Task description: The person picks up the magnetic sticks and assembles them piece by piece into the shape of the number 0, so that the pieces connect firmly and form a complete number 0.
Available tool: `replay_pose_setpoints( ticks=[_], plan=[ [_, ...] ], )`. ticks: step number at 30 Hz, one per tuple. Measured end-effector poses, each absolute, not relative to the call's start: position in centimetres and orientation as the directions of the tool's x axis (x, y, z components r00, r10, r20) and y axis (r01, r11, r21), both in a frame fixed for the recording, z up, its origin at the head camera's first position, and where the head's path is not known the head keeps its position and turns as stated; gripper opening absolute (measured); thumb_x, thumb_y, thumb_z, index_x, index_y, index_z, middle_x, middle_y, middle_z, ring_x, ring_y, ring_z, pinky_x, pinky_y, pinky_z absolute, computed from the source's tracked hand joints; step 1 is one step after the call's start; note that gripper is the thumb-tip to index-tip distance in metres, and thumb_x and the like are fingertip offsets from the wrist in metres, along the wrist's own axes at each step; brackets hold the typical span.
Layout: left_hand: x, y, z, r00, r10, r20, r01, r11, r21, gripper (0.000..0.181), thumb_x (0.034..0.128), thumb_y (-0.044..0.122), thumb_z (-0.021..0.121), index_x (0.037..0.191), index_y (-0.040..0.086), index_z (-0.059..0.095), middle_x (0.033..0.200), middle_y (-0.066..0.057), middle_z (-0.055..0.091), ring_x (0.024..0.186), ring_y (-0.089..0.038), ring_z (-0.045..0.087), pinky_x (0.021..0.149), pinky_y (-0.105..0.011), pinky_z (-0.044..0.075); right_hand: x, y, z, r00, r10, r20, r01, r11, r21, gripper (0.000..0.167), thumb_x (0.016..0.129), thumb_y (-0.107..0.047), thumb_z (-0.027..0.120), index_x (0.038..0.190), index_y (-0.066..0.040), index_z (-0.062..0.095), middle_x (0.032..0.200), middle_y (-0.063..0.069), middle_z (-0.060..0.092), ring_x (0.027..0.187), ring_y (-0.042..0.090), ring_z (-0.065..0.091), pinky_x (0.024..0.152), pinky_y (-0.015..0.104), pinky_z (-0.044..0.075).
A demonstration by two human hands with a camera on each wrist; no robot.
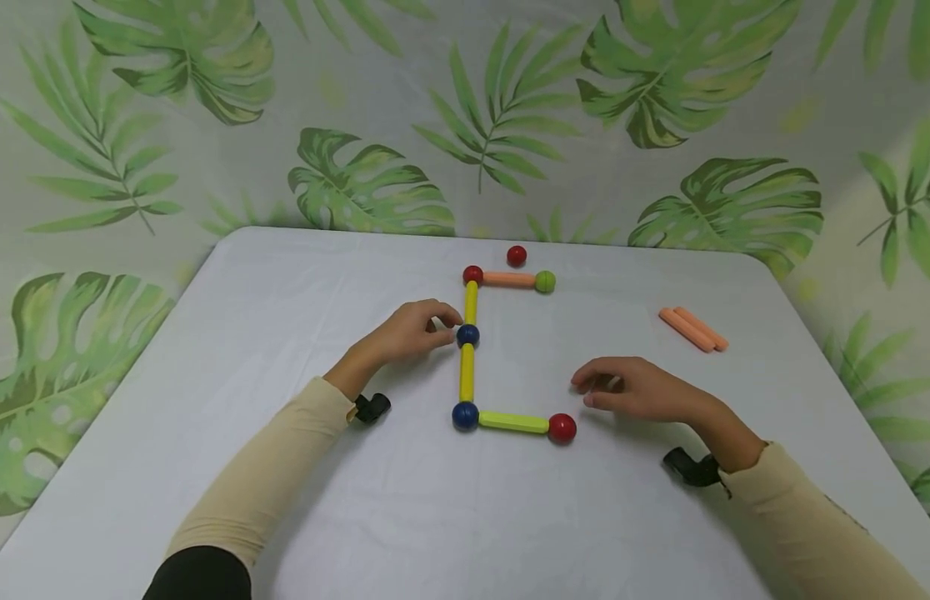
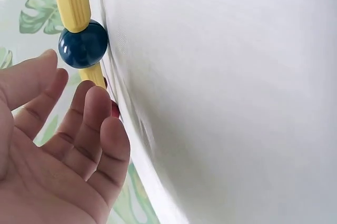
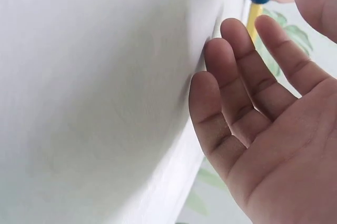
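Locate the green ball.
Head view, right of centre: the green ball caps the right end of an orange stick, with the loose red ball behind, slightly left.

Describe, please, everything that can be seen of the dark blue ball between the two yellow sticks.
The round, glossy, plastic-looking dark blue ball sits between the far, slim yellow stick and the near, ridged yellow stick, joined to both in one line. It appears to rest on the white cloth-covered table. The person's left grip is right beside it; whether they touch is unclear.
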State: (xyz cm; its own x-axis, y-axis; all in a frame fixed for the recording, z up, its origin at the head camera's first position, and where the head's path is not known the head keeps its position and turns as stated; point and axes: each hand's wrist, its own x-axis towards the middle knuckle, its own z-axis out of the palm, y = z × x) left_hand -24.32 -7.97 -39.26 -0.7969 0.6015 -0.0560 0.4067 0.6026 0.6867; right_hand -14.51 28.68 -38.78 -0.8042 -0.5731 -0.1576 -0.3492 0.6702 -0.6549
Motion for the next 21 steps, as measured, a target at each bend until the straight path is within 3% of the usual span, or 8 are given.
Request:
replay_pose_setpoints(
  ticks=[12,21],
  plan=[
    [-25.2,-6.9,-39.8,-0.775,0.613,-0.154,0.323,0.594,0.737,0.036,0.0955,0.018,0.065,0.131,0.014,0.063,0.128,-0.012,0.065,0.104,-0.024,0.062,0.086,-0.030,0.053,-15.8,31.3,-37.7,-0.882,-0.464,-0.082,-0.329,0.732,-0.596,0.023,0.097,-0.019,0.064,0.118,-0.011,0.068,0.114,0.002,0.071,0.094,0.001,0.059,0.083,0.023,0.053],
    [-25.4,-6.4,-39.7,-0.787,0.575,-0.224,0.229,0.610,0.758,0.035,0.0954,0.018,0.065,0.131,0.016,0.063,0.132,-0.012,0.064,0.111,-0.025,0.062,0.088,-0.030,0.054,-17.1,35.2,-36.4,-0.942,-0.335,0.028,-0.300,0.801,-0.518,0.025,0.099,-0.023,0.061,0.119,-0.009,0.068,0.113,0.006,0.070,0.091,-0.014,0.053,0.080,0.016,0.047]
  ],
)
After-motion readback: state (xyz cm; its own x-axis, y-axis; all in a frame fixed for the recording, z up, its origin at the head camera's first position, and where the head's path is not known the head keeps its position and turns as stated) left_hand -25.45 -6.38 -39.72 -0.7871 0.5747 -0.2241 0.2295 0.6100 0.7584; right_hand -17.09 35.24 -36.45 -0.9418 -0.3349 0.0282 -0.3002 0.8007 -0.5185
